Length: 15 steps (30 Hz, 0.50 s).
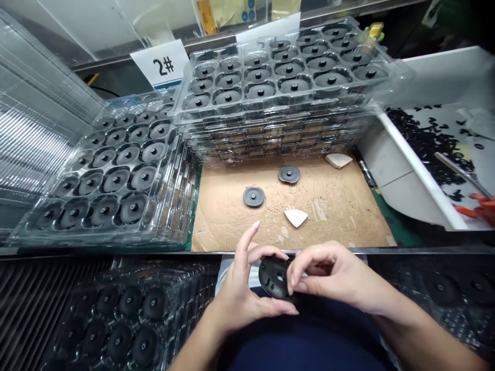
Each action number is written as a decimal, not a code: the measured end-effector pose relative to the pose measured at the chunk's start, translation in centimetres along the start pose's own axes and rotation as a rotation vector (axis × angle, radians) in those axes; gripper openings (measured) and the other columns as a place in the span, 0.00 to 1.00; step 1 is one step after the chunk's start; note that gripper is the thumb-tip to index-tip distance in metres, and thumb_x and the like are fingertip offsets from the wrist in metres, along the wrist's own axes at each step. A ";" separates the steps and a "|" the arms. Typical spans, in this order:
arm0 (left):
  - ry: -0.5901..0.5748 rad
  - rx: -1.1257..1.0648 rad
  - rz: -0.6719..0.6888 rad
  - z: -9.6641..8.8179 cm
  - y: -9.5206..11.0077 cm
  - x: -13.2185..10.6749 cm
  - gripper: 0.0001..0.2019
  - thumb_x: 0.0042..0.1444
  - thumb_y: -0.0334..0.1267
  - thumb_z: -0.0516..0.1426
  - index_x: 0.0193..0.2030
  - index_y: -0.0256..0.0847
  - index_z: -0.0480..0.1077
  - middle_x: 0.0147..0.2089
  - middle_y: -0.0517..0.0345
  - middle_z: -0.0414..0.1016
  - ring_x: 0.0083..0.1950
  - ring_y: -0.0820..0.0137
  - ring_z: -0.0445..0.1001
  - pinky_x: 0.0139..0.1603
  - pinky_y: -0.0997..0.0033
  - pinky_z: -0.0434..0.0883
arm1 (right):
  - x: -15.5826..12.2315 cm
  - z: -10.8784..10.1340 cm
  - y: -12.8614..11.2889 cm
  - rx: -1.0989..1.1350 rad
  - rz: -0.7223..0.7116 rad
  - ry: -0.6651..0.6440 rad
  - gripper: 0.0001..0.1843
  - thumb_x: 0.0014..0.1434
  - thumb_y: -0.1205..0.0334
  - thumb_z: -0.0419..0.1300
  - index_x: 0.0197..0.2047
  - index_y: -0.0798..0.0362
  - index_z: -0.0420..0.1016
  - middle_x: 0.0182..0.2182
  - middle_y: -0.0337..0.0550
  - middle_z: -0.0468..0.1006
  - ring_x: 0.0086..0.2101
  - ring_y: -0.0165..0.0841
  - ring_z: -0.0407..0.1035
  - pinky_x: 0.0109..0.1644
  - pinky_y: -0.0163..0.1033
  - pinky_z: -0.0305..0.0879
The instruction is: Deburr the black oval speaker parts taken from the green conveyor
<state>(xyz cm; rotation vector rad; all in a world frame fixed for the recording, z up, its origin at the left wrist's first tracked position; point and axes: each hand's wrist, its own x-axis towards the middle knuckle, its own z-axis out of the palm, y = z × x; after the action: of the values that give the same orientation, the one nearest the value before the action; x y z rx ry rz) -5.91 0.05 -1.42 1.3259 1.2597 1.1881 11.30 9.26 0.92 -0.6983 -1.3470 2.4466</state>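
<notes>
In front of my lap, my left hand grips a round black plastic disc by its edge, between thumb and fingers. A hole shows near the disc's middle, with small raised features on the face. My right hand is closed in a pinch at the disc's right edge; whatever its fingertips hold is hidden. Beyond my hands, two similar discs, a nearer one and a farther one, lie on a cardboard sheet. Near them sit two pale wedge-shaped pieces, one close and another farther back.
Stacked clear trays of discs stand at the back, with another stack at left. More trays sit low at left. At right, a white bin holds small black parts and an orange-handled tool.
</notes>
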 end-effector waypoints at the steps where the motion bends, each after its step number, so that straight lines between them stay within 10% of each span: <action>1: -0.002 0.021 0.018 0.1 0.1 -0.2 0.53 0.39 0.51 0.66 0.66 0.58 0.38 0.47 0.59 0.74 0.46 0.66 0.71 0.57 0.58 0.63 | -0.4 0.2 0.2 0.017 0.005 0.025 0.03 0.49 0.66 0.68 0.30 0.53 0.80 0.27 0.37 0.79 0.29 0.23 0.72 0.36 0.27 0.67; 9: -0.004 0.071 0.082 0.2 1.7 -1.6 0.51 0.38 0.44 0.68 0.66 0.59 0.43 0.54 0.58 0.71 0.55 0.65 0.69 0.58 0.63 0.62 | -2.4 1.6 1.5 -0.012 -0.062 0.199 0.11 0.44 0.58 0.71 0.30 0.53 0.79 0.24 0.39 0.76 0.27 0.27 0.70 0.33 0.31 0.67; 12: -0.048 -0.009 -0.222 0.2 2.2 -1.9 0.32 0.29 0.46 0.71 0.46 0.45 0.71 0.42 0.58 0.76 0.46 0.64 0.72 0.52 0.66 0.65 | -2.3 1.1 2.3 -0.037 -0.109 0.247 0.14 0.52 0.50 0.65 0.35 0.52 0.79 0.17 0.34 0.69 0.20 0.24 0.63 0.27 0.30 0.63; 15: -0.059 -0.134 -0.525 0.0 1.8 -2.5 0.24 0.32 0.59 0.65 0.19 0.38 0.67 0.21 0.60 0.70 0.26 0.69 0.69 0.31 0.69 0.67 | -1.6 -0.1 3.3 -0.232 -0.191 0.363 0.13 0.53 0.50 0.62 0.36 0.50 0.79 0.24 0.39 0.73 0.27 0.29 0.67 0.32 0.32 0.64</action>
<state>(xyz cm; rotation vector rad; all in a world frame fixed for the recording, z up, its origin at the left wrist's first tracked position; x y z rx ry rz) -5.77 -2.55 0.23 0.8502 1.3509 0.8355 12.76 6.86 -1.47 -0.9639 -1.4796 1.9209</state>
